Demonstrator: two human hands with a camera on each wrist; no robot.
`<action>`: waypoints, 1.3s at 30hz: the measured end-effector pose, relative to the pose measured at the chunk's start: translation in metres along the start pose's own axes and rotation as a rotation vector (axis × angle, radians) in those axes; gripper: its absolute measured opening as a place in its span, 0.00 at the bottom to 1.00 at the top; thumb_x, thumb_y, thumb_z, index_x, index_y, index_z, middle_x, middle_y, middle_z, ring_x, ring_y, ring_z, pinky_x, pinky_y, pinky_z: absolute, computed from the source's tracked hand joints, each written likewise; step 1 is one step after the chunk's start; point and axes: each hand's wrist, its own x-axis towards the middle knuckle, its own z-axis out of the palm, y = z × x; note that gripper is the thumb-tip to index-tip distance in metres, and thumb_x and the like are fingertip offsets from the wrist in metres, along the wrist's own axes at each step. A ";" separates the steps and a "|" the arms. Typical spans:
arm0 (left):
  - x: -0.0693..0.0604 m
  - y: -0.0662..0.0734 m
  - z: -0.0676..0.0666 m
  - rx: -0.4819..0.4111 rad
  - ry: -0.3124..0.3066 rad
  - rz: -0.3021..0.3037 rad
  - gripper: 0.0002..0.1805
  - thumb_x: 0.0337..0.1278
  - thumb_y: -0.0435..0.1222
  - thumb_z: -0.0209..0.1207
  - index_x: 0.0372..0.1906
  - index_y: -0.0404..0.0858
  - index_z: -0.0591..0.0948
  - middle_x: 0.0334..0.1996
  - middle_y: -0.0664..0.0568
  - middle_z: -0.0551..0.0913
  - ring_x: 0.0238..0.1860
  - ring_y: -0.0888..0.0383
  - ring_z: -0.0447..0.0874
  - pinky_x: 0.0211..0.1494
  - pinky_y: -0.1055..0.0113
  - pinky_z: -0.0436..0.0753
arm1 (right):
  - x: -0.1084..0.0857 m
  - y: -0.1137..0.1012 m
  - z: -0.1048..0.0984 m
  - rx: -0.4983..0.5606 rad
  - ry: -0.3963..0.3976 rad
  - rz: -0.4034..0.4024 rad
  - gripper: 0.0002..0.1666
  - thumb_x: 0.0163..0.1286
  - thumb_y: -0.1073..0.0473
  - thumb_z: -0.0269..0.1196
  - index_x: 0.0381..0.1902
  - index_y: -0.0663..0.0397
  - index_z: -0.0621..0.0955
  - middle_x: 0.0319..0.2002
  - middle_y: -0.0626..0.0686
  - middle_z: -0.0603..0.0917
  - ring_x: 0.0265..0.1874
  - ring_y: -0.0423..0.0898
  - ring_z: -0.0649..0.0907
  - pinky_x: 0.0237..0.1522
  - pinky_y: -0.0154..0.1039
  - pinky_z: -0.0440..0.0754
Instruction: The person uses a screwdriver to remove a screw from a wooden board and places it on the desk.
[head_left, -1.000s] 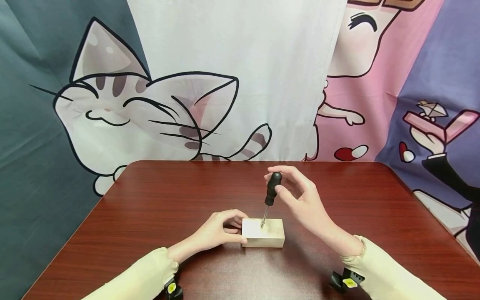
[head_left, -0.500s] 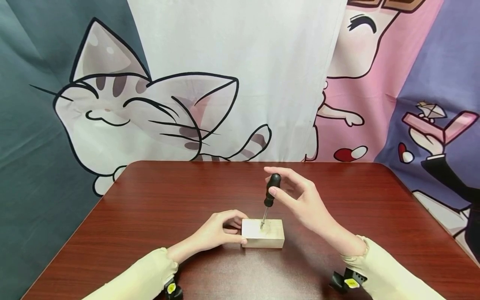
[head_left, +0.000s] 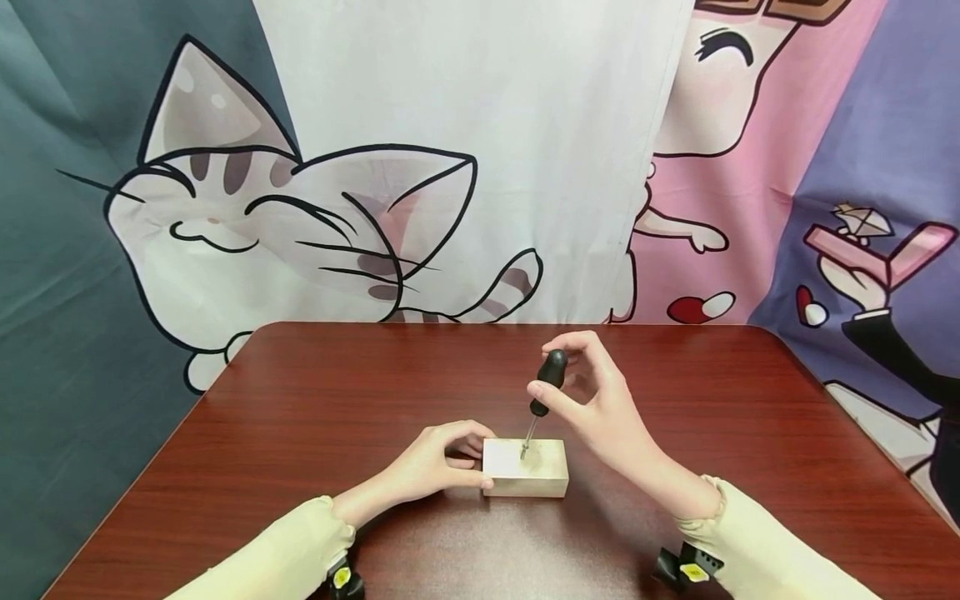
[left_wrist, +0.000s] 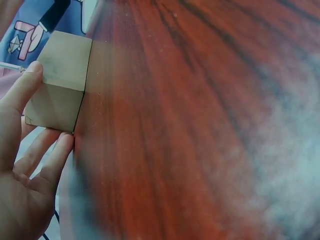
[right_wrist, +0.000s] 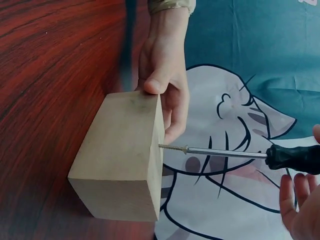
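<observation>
A pale wooden block (head_left: 527, 486) lies on the table. My left hand (head_left: 431, 461) grips its left end, thumb on the near side and fingers at the far side. In the left wrist view the thumb presses the block's (left_wrist: 59, 105) edge. My right hand (head_left: 611, 417) holds the black handle of a screwdriver (head_left: 553, 368) between thumb and fingers. The screwdriver stands tilted over the block's top, its handle leaning to the right. A small brass-coloured screw (right_wrist: 172, 147) sits upright in the top face, and the metal shaft (right_wrist: 227, 152) meets its head.
The reddish-brown wooden table (head_left: 360, 375) extends around the block. Behind it hangs a cloth backdrop (head_left: 480, 100) printed with a cartoon cat and figures. Dark wrist cameras (head_left: 347, 581) sit below both sleeves.
My right hand's fingers have shifted round the handle, with the thumb moving left across it. The handle leans slightly more to the right. The left hand and block stay nearly still.
</observation>
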 end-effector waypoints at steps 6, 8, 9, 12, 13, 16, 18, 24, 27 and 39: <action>0.000 0.000 0.001 -0.012 -0.003 -0.003 0.26 0.45 0.41 0.76 0.53 0.47 0.81 0.44 0.49 0.86 0.45 0.62 0.86 0.52 0.68 0.87 | -0.001 0.001 -0.001 0.024 0.009 -0.010 0.26 0.60 0.66 0.71 0.55 0.51 0.75 0.38 0.48 0.81 0.33 0.40 0.83 0.36 0.29 0.83; 0.000 0.000 0.000 -0.010 -0.004 -0.007 0.26 0.45 0.41 0.76 0.53 0.47 0.81 0.44 0.49 0.86 0.45 0.61 0.86 0.52 0.68 0.87 | -0.001 0.001 -0.002 0.038 0.003 -0.016 0.25 0.61 0.67 0.71 0.55 0.50 0.76 0.38 0.48 0.82 0.34 0.40 0.84 0.38 0.30 0.84; 0.000 0.000 0.000 -0.008 -0.004 -0.008 0.26 0.45 0.41 0.76 0.53 0.47 0.81 0.44 0.49 0.86 0.45 0.61 0.86 0.52 0.68 0.87 | -0.001 0.001 -0.002 0.045 -0.003 -0.015 0.25 0.61 0.67 0.70 0.55 0.50 0.76 0.39 0.48 0.83 0.34 0.40 0.84 0.40 0.30 0.85; 0.000 0.000 0.000 -0.003 -0.005 -0.014 0.26 0.46 0.42 0.75 0.53 0.47 0.81 0.44 0.49 0.86 0.45 0.62 0.85 0.52 0.68 0.87 | 0.000 0.001 -0.004 0.051 -0.035 -0.013 0.26 0.64 0.66 0.68 0.58 0.44 0.77 0.43 0.48 0.86 0.39 0.40 0.86 0.47 0.32 0.86; 0.000 0.000 0.000 -0.003 -0.005 -0.015 0.26 0.46 0.42 0.75 0.53 0.47 0.81 0.44 0.49 0.86 0.45 0.62 0.85 0.52 0.68 0.87 | 0.000 0.001 -0.004 0.053 -0.050 -0.014 0.27 0.65 0.66 0.68 0.60 0.43 0.77 0.45 0.47 0.86 0.40 0.41 0.87 0.48 0.32 0.86; 0.000 0.000 0.000 -0.002 -0.006 -0.016 0.25 0.46 0.42 0.75 0.53 0.47 0.81 0.44 0.49 0.86 0.45 0.62 0.86 0.51 0.68 0.87 | 0.000 0.000 -0.005 0.063 -0.088 -0.024 0.31 0.67 0.66 0.65 0.65 0.39 0.75 0.49 0.47 0.87 0.45 0.42 0.87 0.51 0.34 0.86; 0.000 0.001 0.000 -0.006 -0.008 -0.014 0.26 0.46 0.42 0.75 0.53 0.47 0.81 0.44 0.49 0.86 0.45 0.62 0.86 0.52 0.68 0.87 | 0.001 -0.001 -0.004 0.083 -0.098 -0.037 0.32 0.69 0.68 0.63 0.67 0.40 0.73 0.51 0.49 0.87 0.46 0.43 0.88 0.52 0.35 0.86; 0.001 0.000 0.000 -0.003 -0.005 -0.015 0.26 0.46 0.42 0.75 0.53 0.47 0.81 0.44 0.49 0.86 0.45 0.62 0.85 0.51 0.68 0.87 | 0.002 -0.001 -0.003 0.118 -0.076 -0.039 0.27 0.66 0.78 0.53 0.59 0.51 0.73 0.53 0.51 0.85 0.48 0.44 0.87 0.51 0.36 0.86; 0.000 0.000 0.000 -0.002 -0.003 -0.015 0.26 0.46 0.42 0.75 0.53 0.47 0.81 0.44 0.49 0.86 0.45 0.61 0.85 0.52 0.68 0.87 | 0.001 0.000 -0.002 0.069 -0.027 -0.012 0.24 0.66 0.75 0.57 0.56 0.48 0.76 0.49 0.46 0.82 0.43 0.41 0.86 0.47 0.31 0.84; 0.000 0.000 0.000 -0.007 -0.005 -0.011 0.26 0.46 0.41 0.75 0.53 0.47 0.81 0.44 0.49 0.85 0.45 0.62 0.85 0.52 0.68 0.87 | 0.004 -0.003 -0.006 0.038 -0.023 0.009 0.22 0.65 0.63 0.68 0.57 0.45 0.81 0.40 0.47 0.79 0.26 0.45 0.86 0.32 0.33 0.84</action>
